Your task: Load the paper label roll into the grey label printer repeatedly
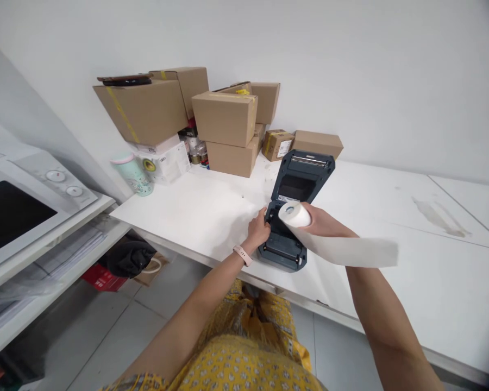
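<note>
A dark label printer (283, 247) stands near the table's front edge with its lid (303, 174) raised. My left hand (259, 230) grips the left side of the printer's body, its fingers partly hidden by the edge. My right hand (324, 220) is closed around a white paper roll (296, 214), held tilted just above the printer's open bay. From the roll a loose strip of paper (362, 251) trails to the right across my forearm.
Cardboard boxes (224, 118) are stacked at the back left against the wall. A mint tumbler (132, 174) stands beside a white box (167, 162). On the left, a microwave (28, 190) rests on a shelf unit. The white table (411, 217) extends rightward.
</note>
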### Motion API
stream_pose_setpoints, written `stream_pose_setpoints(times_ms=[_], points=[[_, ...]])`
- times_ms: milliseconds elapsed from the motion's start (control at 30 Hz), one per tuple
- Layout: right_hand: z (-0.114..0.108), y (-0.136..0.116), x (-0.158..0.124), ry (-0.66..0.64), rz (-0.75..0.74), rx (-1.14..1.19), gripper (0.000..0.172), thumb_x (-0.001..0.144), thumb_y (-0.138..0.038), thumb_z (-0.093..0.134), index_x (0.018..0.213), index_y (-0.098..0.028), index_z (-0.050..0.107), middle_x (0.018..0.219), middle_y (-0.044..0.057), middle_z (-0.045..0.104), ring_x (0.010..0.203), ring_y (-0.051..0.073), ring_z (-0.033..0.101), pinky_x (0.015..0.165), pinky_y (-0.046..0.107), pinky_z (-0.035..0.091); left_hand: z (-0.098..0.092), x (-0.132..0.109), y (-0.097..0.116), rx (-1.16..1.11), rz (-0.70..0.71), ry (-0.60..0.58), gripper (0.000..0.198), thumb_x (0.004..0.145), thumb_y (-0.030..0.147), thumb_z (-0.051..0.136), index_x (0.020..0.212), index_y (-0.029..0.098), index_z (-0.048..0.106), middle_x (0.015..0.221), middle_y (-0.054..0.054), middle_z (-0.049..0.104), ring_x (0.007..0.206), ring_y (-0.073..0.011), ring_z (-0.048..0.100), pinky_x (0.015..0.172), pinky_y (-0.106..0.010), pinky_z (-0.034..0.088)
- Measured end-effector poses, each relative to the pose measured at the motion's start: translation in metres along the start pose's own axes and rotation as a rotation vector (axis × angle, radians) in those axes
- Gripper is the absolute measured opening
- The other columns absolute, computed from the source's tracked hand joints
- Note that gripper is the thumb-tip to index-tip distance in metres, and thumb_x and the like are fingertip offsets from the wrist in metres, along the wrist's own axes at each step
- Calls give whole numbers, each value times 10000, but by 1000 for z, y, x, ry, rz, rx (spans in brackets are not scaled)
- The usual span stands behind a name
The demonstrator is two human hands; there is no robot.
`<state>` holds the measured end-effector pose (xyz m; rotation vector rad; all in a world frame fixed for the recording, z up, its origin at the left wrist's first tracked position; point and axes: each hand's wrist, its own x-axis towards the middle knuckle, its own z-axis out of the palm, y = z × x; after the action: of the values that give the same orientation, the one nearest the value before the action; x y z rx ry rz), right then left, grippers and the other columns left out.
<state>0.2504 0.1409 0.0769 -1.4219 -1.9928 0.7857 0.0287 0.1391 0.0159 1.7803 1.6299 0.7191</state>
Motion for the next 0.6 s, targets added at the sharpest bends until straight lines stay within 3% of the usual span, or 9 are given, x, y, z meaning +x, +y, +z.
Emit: stream_pose_setpoints(times_ms=[100,200,367,600], points=[[11,-13,20,-227,-17,-414,666,664,-441,772,1273,-240,592,1232,81,686,1043,294,659,869,369,521,1,0,-1,-43,7,14,648,854,134,425,1497,187,366,1327,-113,648,1265,-286,580,1080,-440,421],[25,-12,32,-298,-6,-639,687,694,-502,726,1299,-214,575,1262,114,666,1114,319,637,921,389,487,1,0,0,-79,-1,15,662,843,127,443,1496,200,363,1366,-97,627,1287,-256,569,1098,-405,410],[41,0,37,-303,3,-714,665,732,-495,696,1298,-167,577,1280,166,650,1208,356,587,1036,452,393,0,0,0,-105,-28,10,652,853,133,440,1497,198,365,1386,-99,611,1299,-241,561,1104,-387,406],[46,0,39,-275,8,-687,700,733,-492,721,1293,-92,593,1229,228,674,1178,414,605,1062,539,367,2,2,-4,-90,-7,11,637,864,142,433,1496,191,365,1377,-109,613,1285,-252,570,1101,-404,409]])
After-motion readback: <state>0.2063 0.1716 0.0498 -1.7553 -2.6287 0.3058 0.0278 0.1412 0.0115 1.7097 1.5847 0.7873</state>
